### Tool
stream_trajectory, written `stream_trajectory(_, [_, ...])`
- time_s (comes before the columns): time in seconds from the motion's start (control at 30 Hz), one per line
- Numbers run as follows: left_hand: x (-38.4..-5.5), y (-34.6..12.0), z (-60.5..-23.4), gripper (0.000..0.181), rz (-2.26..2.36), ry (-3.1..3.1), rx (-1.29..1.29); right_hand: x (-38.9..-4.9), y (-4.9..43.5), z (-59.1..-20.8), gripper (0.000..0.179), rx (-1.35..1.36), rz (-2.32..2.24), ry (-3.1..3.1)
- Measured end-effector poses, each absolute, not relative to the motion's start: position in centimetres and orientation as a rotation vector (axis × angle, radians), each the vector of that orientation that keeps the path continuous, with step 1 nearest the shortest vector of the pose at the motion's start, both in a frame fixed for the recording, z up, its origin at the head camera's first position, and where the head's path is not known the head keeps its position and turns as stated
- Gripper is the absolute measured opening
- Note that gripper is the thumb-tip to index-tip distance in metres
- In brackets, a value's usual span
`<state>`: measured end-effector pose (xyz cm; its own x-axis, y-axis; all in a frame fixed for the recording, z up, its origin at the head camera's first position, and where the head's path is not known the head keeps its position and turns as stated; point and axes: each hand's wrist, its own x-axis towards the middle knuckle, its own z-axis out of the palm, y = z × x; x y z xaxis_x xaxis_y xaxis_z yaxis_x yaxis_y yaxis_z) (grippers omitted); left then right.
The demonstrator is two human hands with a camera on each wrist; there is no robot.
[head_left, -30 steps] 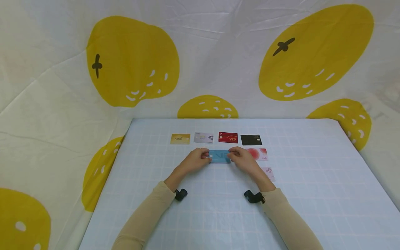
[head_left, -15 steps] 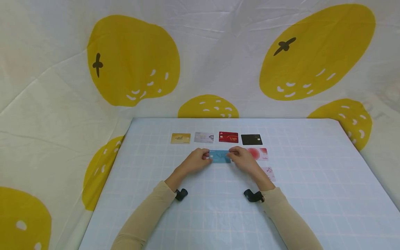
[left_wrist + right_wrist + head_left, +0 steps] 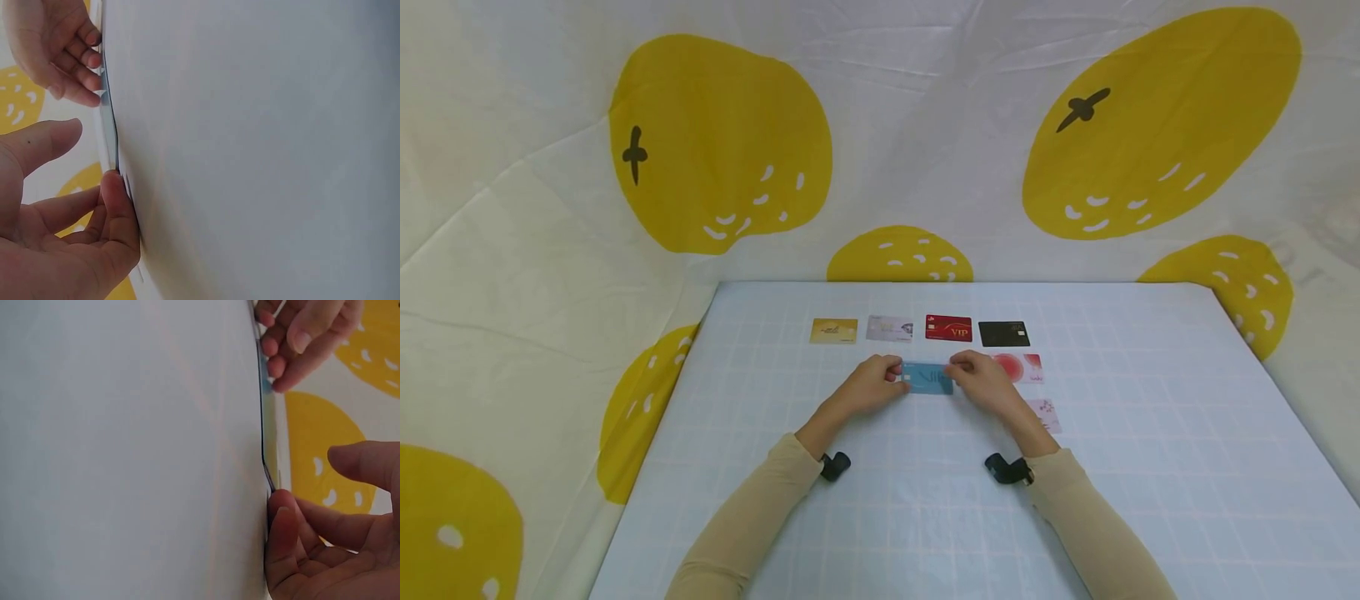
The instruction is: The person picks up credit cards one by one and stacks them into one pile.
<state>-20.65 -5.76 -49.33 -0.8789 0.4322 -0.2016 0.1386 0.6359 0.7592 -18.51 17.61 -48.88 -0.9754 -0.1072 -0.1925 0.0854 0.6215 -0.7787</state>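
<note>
A blue card (image 3: 927, 378) marked VIP lies between the two hands, its short ends at their fingertips. My left hand (image 3: 874, 384) touches its left end; in the left wrist view the fingers (image 3: 116, 187) meet the card's edge close over the table while the raised thumb stands apart. At the opposite end is my right hand (image 3: 985, 382). Seen from the right wrist, its fingertips (image 3: 284, 506) are against the card's end, and that thumb too is lifted away. Part of the card's right end is covered by fingers.
Behind lies a row of cards: gold (image 3: 833, 331), silver (image 3: 890, 328), red (image 3: 948, 327) and black (image 3: 1004, 333). A pink-and-white card (image 3: 1021, 367) is beside the right hand, and a pale floral card (image 3: 1047, 415) is partly under that forearm. The table (image 3: 1150, 467) has a gridded white cover.
The blue card has shifted very slightly toward the person and sits a little askew. Both hands stay almost in place at its ends; the other cards have not moved on the table.
</note>
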Motion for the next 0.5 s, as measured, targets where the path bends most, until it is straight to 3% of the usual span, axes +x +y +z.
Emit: stream_trajectory(0.5, [-20.63,-5.69,-49.43,0.049,1.147,2.482,0.420,-18.94,17.77,-49.19,0.046,0.027,-1.321,2.576])
